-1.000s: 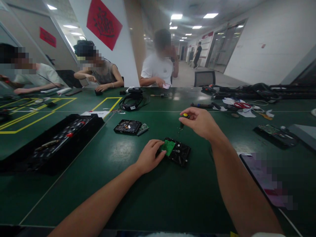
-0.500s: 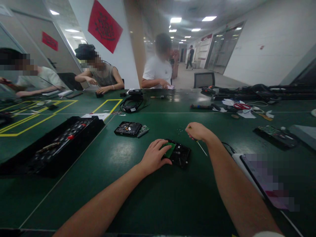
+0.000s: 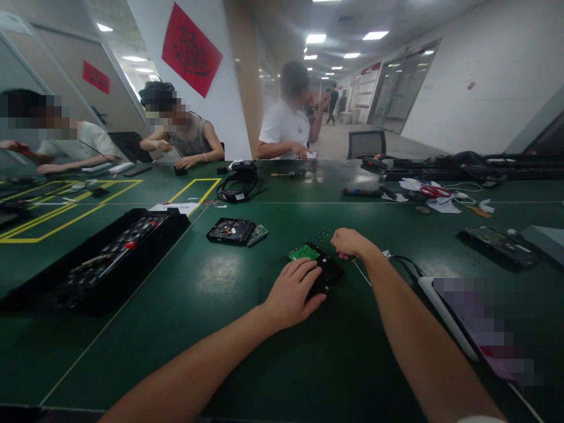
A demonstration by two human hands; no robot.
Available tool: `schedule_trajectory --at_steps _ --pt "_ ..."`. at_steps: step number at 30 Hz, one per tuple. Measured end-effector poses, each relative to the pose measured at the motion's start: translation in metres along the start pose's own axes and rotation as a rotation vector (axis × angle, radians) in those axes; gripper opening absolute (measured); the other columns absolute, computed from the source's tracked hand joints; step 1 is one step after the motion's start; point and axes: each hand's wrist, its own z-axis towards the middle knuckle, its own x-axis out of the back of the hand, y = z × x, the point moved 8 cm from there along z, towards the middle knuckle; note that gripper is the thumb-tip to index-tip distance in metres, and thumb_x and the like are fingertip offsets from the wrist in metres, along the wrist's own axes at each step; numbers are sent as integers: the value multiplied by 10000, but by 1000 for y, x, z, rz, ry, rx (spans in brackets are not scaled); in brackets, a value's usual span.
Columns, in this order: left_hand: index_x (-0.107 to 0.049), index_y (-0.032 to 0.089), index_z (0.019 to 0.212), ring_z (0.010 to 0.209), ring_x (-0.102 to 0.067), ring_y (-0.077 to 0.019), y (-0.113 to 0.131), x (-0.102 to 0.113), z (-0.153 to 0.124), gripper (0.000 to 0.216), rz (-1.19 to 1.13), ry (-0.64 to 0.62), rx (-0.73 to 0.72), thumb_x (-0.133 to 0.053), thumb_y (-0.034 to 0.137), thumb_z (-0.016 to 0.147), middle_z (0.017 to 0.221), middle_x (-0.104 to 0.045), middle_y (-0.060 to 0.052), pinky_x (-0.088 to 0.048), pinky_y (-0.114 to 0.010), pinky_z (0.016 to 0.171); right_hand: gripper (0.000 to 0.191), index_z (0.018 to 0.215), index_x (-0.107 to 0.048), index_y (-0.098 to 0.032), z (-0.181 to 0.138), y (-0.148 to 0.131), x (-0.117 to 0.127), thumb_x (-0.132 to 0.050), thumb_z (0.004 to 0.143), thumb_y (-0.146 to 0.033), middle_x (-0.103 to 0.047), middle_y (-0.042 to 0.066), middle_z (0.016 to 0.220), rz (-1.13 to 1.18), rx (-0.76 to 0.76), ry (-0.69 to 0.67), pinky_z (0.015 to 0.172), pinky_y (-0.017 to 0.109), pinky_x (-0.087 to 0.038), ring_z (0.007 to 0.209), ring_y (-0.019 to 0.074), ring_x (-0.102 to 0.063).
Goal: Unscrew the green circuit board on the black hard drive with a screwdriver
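Observation:
A black hard drive [image 3: 331, 271] with a green circuit board [image 3: 305, 252] on its upper face lies on the green table [image 3: 229, 358]. Across its near left side rests my left hand [image 3: 294, 294], fingers over the top and thumb along the near edge, gripping it. Just beyond the drive's right side, my right hand [image 3: 351, 242] is closed around a screwdriver [image 3: 363, 274]; the handle is mostly hidden in the fist, and the thin shaft points down toward me. Several tiny screws [image 3: 324, 234] are scattered left of that fist.
Left of centre sit another opened hard drive [image 3: 230, 231] and a loose circuit board [image 3: 258, 235]. A long black tray [image 3: 101, 264] stands left, a phone [image 3: 471, 329] right. Another drive [image 3: 497, 247] lies far right. Coiled black cable [image 3: 238, 187] and several people are across the table.
My left hand has shifted right and nearer along the drive, uncovering more of the green board. The drive has turned slightly. My right hand keeps the screwdriver in nearly the same place.

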Motion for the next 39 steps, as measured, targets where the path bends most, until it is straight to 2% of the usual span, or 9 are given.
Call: schedule_trajectory --at_steps 3,6,8,10,18,25,30,35,39 --pt "-524 190 1427 1410 -451 -352 12 -11 10 707 2 -31 11 -615 664 910 1453 -564 -147 -382 -540 1193 286 884 -738 -119 11 6 9 -488 972 -226 -751 137 781 -33 19 167 695 279 -510 720 214 -726" --pt "-541 164 1398 1405 -442 -373 11 -20 23 868 14 -31 63 -639 793 809 1436 -562 -162 -359 -548 1206 300 1115 -723 -152 15 8 15 -456 997 -220 -758 139 1082 -56 73 347 856 286 -492 991 225 -708" --pt "-532 172 1408 1417 -423 -378 9 -23 29 867 31 -25 91 -661 779 802 1455 -543 -162 -352 -559 1207 329 1224 -696 -175 15 7 13 -453 1008 -222 -726 123 1192 -70 134 428 950 291 -462 1075 215 -673" --pt "-519 195 1426 1427 -407 -378 4 -23 31 781 51 -23 124 -682 688 843 1470 -529 -153 -354 -574 1197 348 1306 -669 -207 15 5 8 -482 1022 -284 -700 109 1231 -85 193 478 989 295 -445 1096 209 -653" --pt "-517 235 1429 1448 -376 -367 -20 -7 8 588 91 -21 164 -690 419 898 1499 -499 -128 -327 -591 1207 373 1302 -709 -255 22 4 -4 -548 1020 -440 -654 109 1235 -157 265 509 894 328 -487 1016 229 -647" --pt "-521 230 1411 1429 -407 -324 -43 -3 5 529 139 31 226 -573 129 895 1473 -511 -118 -352 -560 1205 337 1215 -744 -245 20 -6 -4 -498 1051 -405 -634 100 1219 -196 267 515 838 319 -501 969 209 -655" --pt "-522 219 1395 1401 -431 -339 -34 -6 16 476 109 63 222 -596 307 934 1458 -513 -139 -369 -571 1189 322 1158 -749 -208 21 -8 -4 -471 1062 -337 -654 106 1210 -210 261 516 834 314 -493 988 210 -655" --pt "-524 191 1382 1407 -423 -380 -33 -20 37 565 106 64 277 -641 480 911 1480 -492 -168 -361 -595 1177 319 1142 -748 -206 22 -9 -3 -459 1063 -318 -664 123 1194 -231 246 518 841 319 -479 998 226 -658" --pt "-519 190 1381 1427 -396 -396 -34 -25 50 598 112 70 283 -663 509 896 1504 -470 -173 -355 -607 1175 303 1169 -731 -215 22 -10 -4 -469 1059 -320 -662 126 1199 -240 243 518 828 329 -479 990 237 -665"
